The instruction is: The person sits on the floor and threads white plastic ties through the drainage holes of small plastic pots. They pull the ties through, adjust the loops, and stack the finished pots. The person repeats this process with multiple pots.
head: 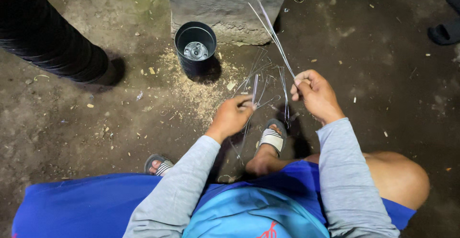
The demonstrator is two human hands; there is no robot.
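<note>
Down on the dirt floor [393, 89], the black pot [195, 49] serves as the fixed mark. Far to its left lies a long stack of nested black pots [45, 37], tilted on its side. The pot itself stands upright with its mouth open, showing a pale disc at the bottom, and behind it, touching or nearly so, sits a grey stone block [225, 5]. Pale sawdust [196, 89] is scattered in front of the pot and to its right.

Below and to the right of the pot, the left hand [232, 116] is curled shut around a bunch of thin wires [258, 82], which fan out above its knuckles. Further right of the pot, the right hand [314, 94] pinches a few long thin wire strands [273, 34] between thumb and fingers; they rise towards the block's right corner. Beneath both hands, a sandalled foot [272, 140] rests on the floor. Far right of the pot, at the edge, lies a dark sandal [445, 29].
</note>
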